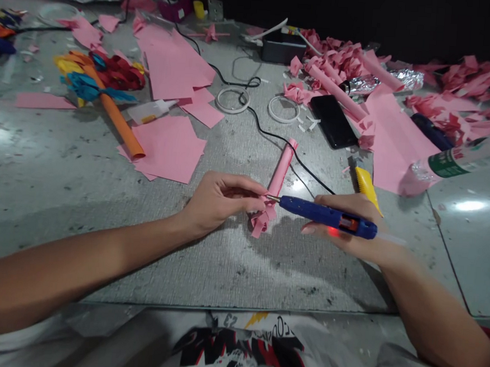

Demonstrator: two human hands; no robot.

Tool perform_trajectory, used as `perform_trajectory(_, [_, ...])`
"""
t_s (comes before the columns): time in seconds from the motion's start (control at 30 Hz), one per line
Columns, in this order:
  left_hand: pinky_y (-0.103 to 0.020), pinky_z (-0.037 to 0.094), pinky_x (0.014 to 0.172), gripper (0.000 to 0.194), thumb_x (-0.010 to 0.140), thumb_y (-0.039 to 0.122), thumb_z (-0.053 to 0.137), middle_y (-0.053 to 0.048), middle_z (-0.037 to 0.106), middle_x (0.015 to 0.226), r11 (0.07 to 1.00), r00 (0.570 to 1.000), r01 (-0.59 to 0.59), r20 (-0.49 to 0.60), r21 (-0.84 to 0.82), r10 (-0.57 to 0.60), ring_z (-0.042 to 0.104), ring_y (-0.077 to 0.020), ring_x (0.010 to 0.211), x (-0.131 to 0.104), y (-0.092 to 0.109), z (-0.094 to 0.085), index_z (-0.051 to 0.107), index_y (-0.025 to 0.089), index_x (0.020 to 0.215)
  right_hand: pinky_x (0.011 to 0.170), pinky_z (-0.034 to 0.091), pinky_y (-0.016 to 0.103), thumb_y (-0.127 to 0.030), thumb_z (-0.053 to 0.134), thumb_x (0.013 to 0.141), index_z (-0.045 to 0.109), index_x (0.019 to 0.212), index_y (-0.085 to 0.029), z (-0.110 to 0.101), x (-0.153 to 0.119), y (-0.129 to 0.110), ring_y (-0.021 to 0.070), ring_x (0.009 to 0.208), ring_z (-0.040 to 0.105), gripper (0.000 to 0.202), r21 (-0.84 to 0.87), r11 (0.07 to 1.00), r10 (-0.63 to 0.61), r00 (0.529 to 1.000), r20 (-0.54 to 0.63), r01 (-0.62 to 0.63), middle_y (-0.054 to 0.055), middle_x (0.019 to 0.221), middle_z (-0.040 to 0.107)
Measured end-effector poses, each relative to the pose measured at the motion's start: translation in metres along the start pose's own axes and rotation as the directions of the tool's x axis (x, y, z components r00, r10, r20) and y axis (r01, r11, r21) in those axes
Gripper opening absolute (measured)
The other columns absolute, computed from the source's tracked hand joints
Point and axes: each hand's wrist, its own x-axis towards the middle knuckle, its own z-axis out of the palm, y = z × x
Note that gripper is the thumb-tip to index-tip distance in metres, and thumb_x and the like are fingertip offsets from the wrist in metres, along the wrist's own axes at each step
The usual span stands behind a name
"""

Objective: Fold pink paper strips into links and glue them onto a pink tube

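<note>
In my right hand (343, 224) is a blue hot glue gun (314, 210), its metal nozzle pointing left and a red light glowing near the grip. The nozzle tip meets the pink paper between my left fingertips. My left hand (222, 201) pinches a small part of a pink paper flower (262, 221). A rolled pink paper tube (283, 166) forms its stem and lies away from me on the table. Curled petals cluster at the near end, partly hidden by my fingers.
An orange paper tube (121, 124) with coloured paper flowers lies left, near pink sheets (172, 150). A black cable (269, 134) crosses the middle past two white rings. A black phone (334, 121), yellow-handled comb-like tool (368, 189) and plastic bottle (460, 159) lie right. Crumpled pink paper (333, 55) sits behind.
</note>
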Motion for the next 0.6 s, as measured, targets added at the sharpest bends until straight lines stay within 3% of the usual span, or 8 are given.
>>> perform_trajectory(0.6, [-0.034,0.066,0.087,0.015,0.078,0.027,0.094,-0.007,0.084,0.097,0.996,0.997,-0.078,0.018,0.045,0.078,0.08,-0.0214,0.09,-0.003,0.0,-0.001,0.088,0.022,0.09,0.052,0.031,0.027,-0.05,0.08,0.098,0.058,0.073,-0.019,-0.001,-0.008,-0.011,0.0085,0.051,0.034,0.045,-0.121,0.991,-0.054,0.998,-0.035,0.049,-0.007,0.059,0.043])
